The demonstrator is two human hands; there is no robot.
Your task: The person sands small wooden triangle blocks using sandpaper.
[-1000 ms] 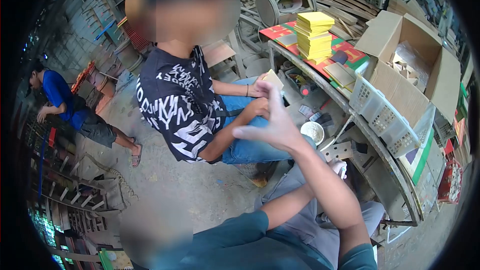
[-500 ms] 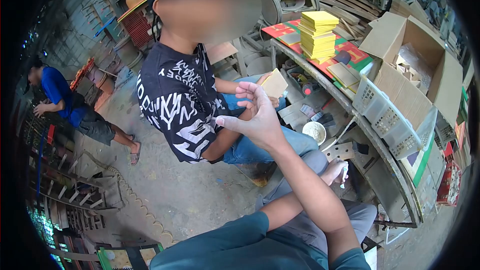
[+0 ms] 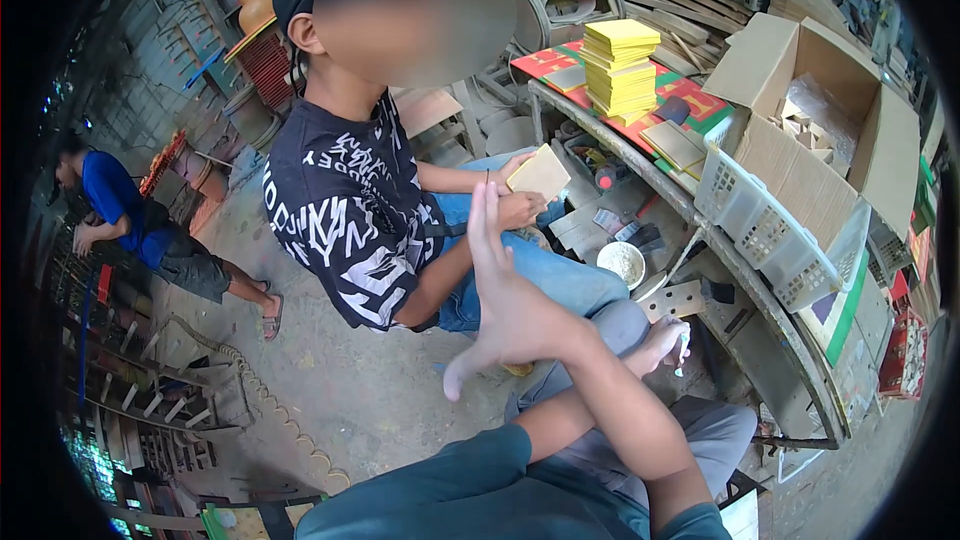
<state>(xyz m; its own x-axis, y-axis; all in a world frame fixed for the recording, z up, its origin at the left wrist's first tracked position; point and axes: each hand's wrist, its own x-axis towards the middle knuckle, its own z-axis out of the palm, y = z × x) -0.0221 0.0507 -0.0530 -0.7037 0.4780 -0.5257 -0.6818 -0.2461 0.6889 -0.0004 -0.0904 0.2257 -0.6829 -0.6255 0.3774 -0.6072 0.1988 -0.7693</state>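
My right hand is raised in mid-air, empty, with its fingers stretched out and the thumb spread well apart from them. It overlaps the jeans of the seated co-worker in this view. My left arm passes under the right one, and my left hand rests by my grey-trousered knee. Its fingers are closed on a small whitish strip with a greenish tint; I cannot tell what it is. Close to that hand lies a flat piece with dark holes. A bowl of white paste stands just beyond it.
A co-worker holds a tan square board in both hands. On the long bench stands a stack of yellow boards. A white plastic crate and a cardboard box are at right. Another person stands far left.
My right hand has turned and dropped lower, its fingers straightening and the thumb swinging downward. The co-worker's board has tilted and shifted slightly. My left hand stays by the knee.
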